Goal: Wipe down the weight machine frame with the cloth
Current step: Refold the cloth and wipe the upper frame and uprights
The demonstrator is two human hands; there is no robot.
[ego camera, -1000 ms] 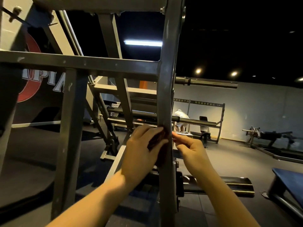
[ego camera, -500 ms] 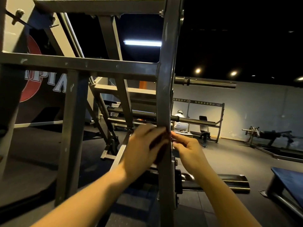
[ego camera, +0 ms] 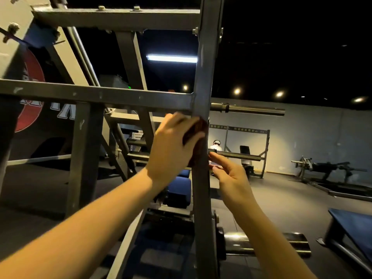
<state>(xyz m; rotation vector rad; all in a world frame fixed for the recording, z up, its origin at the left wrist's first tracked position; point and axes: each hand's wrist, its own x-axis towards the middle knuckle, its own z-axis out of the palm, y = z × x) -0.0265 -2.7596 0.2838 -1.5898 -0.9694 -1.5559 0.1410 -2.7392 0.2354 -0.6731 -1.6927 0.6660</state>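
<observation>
A grey steel weight machine frame fills the view, with a tall upright post (ego camera: 203, 198) down the middle and a horizontal crossbar (ego camera: 96, 95) joining it from the left. My left hand (ego camera: 173, 146) grips a dark reddish-brown cloth (ego camera: 198, 129) and presses it against the post just below the crossbar joint. Most of the cloth is hidden under the fingers. My right hand (ego camera: 229, 176) is on the post's right side, lower down, with its fingertips at the post's edge; whether they pinch the cloth's lower end is hidden.
Bare bar sleeves (ego camera: 251, 110) (ego camera: 237, 155) stick out to the right of the post. A thick chrome sleeve (ego camera: 261, 244) juts out near the floor. Blue pads (ego camera: 179, 190) sit behind the post, a blue bench (ego camera: 356, 228) lower right. A person (ego camera: 215, 147) sits far back by a rack.
Both hands have slid upward along the post, the left hand with the cloth now close under the crossbar joint. The camera tilted up and moved closer.
</observation>
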